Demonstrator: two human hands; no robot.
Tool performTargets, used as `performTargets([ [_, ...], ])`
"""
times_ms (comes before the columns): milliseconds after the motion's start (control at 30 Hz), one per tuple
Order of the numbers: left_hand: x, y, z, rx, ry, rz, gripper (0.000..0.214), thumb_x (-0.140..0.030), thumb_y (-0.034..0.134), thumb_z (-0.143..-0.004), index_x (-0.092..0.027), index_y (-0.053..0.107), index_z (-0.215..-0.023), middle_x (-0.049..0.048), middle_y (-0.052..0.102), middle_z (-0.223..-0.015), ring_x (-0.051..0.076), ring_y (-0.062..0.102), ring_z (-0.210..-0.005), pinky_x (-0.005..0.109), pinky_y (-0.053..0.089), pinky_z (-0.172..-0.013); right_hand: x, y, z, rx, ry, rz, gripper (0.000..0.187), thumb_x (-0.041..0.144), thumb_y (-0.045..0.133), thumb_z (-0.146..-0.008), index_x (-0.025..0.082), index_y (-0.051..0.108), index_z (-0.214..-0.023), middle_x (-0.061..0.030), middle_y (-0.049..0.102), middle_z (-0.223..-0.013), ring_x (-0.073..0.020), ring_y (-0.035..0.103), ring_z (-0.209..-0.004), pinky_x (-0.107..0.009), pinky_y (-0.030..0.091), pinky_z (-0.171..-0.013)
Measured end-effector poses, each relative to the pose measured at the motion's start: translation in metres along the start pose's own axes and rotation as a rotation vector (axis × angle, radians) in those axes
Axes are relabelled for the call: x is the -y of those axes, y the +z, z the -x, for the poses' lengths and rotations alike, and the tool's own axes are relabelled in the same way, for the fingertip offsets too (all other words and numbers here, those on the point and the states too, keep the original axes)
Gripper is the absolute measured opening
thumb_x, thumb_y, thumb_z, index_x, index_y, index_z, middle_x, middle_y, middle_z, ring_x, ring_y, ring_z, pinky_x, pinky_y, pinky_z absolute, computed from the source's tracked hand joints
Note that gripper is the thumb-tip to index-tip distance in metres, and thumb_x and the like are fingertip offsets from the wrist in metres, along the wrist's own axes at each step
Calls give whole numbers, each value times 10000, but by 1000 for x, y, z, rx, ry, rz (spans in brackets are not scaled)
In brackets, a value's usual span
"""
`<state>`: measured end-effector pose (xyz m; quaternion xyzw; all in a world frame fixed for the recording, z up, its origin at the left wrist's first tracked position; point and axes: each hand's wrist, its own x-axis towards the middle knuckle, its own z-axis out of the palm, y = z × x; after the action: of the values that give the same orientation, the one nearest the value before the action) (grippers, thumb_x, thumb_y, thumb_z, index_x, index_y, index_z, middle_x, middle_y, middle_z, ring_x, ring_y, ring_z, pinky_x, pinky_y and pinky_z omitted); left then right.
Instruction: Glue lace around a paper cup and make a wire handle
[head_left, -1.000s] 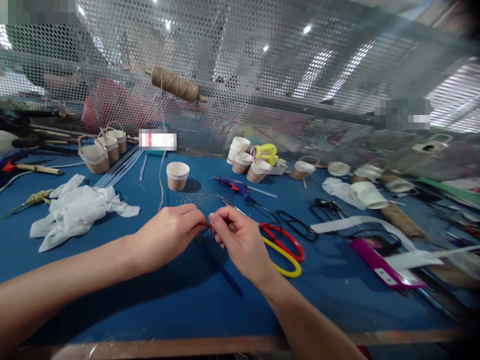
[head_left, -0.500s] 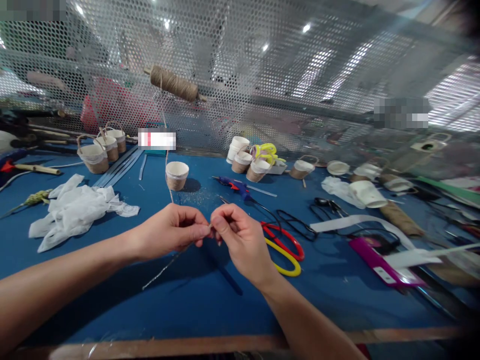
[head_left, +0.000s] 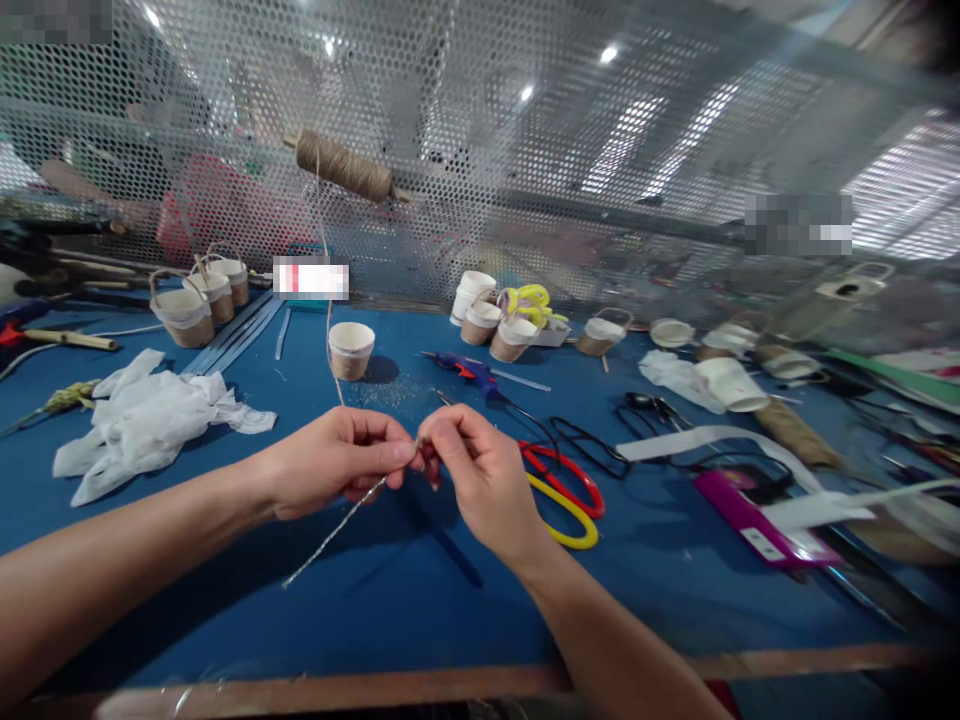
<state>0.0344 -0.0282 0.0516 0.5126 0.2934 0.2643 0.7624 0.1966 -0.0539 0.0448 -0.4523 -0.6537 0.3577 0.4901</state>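
Observation:
Over the front of the blue table, my left hand (head_left: 334,462) and my right hand (head_left: 484,485) meet fingertip to fingertip, both pinched closed. Thin twine (head_left: 328,330) runs down from a spool (head_left: 345,168) to my left hand, and both pinches hold it where they meet. A silvery twisted wire (head_left: 330,537) slants down to the left from under my left fingers; its upper end is hidden there. Behind the hands stands a small twine-wrapped white cup (head_left: 351,352). Scissors with red and yellow handles (head_left: 592,500) lie beside my right hand.
A blue glue gun (head_left: 472,372) lies beyond my hands, its black cord trailing right. White cloth (head_left: 161,420) is heaped at left. Small handled baskets (head_left: 184,318) stand at the back. At right lie a purple box (head_left: 757,520) and white ribbon (head_left: 705,438). Perforated metal mesh (head_left: 480,110) rises behind.
My fingertips have shifted slightly at the pinch, the right ones rolling a little. More of the silvery wire now shows below my left hand. The whole view has drifted slightly.

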Motion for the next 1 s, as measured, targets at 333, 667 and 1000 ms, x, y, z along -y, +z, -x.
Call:
performTargets([
  [333, 1, 0, -1, 91, -102, 117, 254, -346, 670, -713, -109, 577, -717, -45, 509, -533, 4, 241, -383, 196, 146, -400, -3, -1, -1, 73, -46, -51, 219, 353, 516, -836, 200, 483, -684, 34, 529, -597, -82, 479, -521, -224, 405, -510],
  [667, -5, -5, -1, -19, -11, -65, 274, -386, 625, -726, -118, 572, -741, -40, 500, -567, 23, 290, -422, 201, 161, -428, -7, -25, -22, -199, 33, -36, 364, 512, 480, -808, 176, 593, -724, 7, 541, -593, -92, 498, -502, -220, 414, -476],
  [1000, -17, -3, 1, -163, 111, -582, 131, -257, 578, -707, -137, 614, -746, -4, 619, -742, 104, 522, -690, 241, 394, -684, -59, -89, -94, -265, 455, 614, 168, 178, 701, -651, 139, 570, -554, -78, 624, -644, -264, 603, -826, -304, 425, -708],
])
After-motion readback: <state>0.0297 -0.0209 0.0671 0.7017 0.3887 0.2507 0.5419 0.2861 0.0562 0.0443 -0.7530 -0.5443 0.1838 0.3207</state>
